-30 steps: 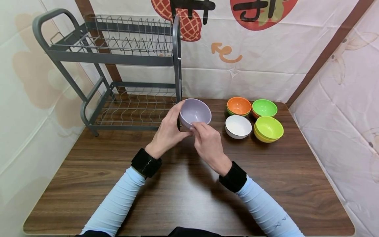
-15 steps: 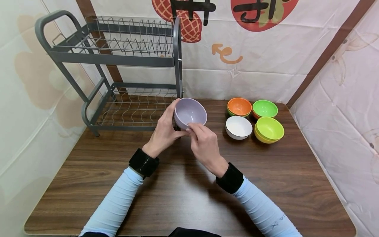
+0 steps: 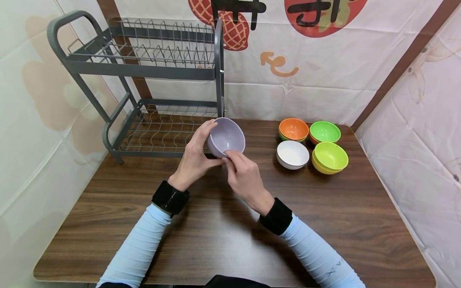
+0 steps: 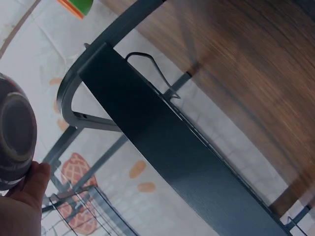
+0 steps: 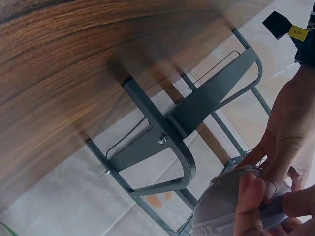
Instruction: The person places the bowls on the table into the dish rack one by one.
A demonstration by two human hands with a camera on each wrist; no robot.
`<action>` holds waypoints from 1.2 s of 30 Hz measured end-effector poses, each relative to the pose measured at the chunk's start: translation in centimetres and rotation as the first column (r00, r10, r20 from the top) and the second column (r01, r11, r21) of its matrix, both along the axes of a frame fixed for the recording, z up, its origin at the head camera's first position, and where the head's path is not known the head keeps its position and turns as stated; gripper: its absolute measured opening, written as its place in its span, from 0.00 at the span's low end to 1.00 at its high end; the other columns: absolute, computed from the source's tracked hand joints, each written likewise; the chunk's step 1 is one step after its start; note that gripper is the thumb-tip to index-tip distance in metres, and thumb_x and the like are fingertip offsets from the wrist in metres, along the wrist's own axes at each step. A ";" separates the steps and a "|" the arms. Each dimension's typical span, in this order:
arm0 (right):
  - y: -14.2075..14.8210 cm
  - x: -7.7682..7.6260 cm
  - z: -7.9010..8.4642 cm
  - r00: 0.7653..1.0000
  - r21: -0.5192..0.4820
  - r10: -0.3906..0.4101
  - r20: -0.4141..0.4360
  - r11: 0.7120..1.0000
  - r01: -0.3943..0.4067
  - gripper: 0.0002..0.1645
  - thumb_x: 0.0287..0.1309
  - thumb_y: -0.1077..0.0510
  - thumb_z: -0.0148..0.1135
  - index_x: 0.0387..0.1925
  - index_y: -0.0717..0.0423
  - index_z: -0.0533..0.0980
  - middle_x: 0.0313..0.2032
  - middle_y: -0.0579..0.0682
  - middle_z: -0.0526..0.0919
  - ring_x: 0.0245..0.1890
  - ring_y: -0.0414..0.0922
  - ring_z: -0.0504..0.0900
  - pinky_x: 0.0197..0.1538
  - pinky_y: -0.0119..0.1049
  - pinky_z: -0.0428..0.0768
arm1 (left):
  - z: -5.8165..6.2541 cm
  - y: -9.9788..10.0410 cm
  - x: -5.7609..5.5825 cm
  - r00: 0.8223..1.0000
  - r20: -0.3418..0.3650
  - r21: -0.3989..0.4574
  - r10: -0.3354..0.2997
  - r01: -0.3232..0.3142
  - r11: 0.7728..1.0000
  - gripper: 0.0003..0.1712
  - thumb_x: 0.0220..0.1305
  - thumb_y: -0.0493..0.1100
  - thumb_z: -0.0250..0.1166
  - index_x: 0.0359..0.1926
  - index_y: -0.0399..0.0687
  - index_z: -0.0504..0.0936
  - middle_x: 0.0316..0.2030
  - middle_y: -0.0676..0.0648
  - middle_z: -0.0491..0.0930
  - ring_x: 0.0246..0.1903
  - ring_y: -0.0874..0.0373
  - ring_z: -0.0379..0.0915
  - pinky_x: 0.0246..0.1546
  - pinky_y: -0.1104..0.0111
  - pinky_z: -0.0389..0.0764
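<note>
A lavender bowl (image 3: 227,137) is held above the table, tilted so its inside faces the head camera. My left hand (image 3: 194,158) grips its left side, fingers along the outside and thumb beneath the near edge. At the near rim, my right hand (image 3: 245,176) pinches the bowl between thumb and fingers. In the left wrist view the bowl's darker underside (image 4: 17,128) shows at the left edge. The right wrist view has both hands' fingers close together on the bowl (image 5: 216,204). A second edge line runs along the bowl's left side; whether another bowl is nested there, I cannot tell.
A grey two-tier dish rack (image 3: 142,72) stands at the back left, its right post just behind the bowl. To the right, a white bowl (image 3: 293,154) sits beside an orange bowl (image 3: 293,129), a green bowl (image 3: 325,131) and a lime bowl (image 3: 330,155), these three stacked on others.
Both hands have carried the lavender bowl a little to the left, toward the dish rack. Their hold on it looks the same, and the other bowls stay put.
</note>
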State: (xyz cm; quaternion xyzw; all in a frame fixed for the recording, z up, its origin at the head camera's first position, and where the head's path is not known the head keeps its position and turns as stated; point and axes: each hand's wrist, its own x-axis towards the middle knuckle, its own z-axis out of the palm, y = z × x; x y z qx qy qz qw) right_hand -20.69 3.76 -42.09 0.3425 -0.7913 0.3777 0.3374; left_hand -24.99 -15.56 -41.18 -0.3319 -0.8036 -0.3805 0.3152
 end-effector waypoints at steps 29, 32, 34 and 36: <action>-2.2 -2.9 -2.4 0.972 0.280 -0.117 0.203 0.958 0.057 0.29 0.72 0.65 0.62 0.72 0.64 0.72 0.74 0.63 0.69 0.73 0.60 0.68 0.74 0.49 0.68 | 0.5 -6.8 -0.9 0.978 -0.005 -0.172 0.206 -0.204 0.964 0.56 0.41 0.31 0.88 0.73 0.52 0.72 0.78 0.36 0.58 0.76 0.39 0.54 0.68 0.43 0.70; -2.7 -3.2 -2.5 0.969 0.304 -0.115 0.220 0.952 0.044 0.31 0.73 0.64 0.61 0.74 0.64 0.68 0.76 0.64 0.65 0.75 0.60 0.66 0.75 0.49 0.66 | 0.6 -7.4 -1.4 0.975 0.006 -0.192 0.221 -0.216 0.957 0.56 0.41 0.31 0.89 0.73 0.51 0.72 0.78 0.36 0.58 0.76 0.38 0.54 0.67 0.42 0.70; -3.0 -3.4 -2.5 0.969 0.305 -0.108 0.222 0.952 0.036 0.32 0.73 0.65 0.61 0.75 0.65 0.67 0.76 0.64 0.64 0.75 0.60 0.65 0.75 0.48 0.65 | 0.7 -7.8 -1.8 0.972 0.015 -0.210 0.233 -0.225 0.951 0.56 0.41 0.31 0.88 0.73 0.52 0.72 0.78 0.36 0.58 0.76 0.37 0.53 0.68 0.41 0.69; -3.2 -3.6 -2.4 0.968 0.298 -0.100 0.230 0.954 0.027 0.33 0.73 0.66 0.61 0.76 0.66 0.66 0.77 0.65 0.63 0.74 0.60 0.66 0.75 0.48 0.66 | 0.8 -8.2 -2.2 0.969 0.027 -0.229 0.244 -0.232 0.945 0.56 0.42 0.30 0.88 0.73 0.52 0.72 0.78 0.36 0.57 0.76 0.37 0.53 0.68 0.40 0.69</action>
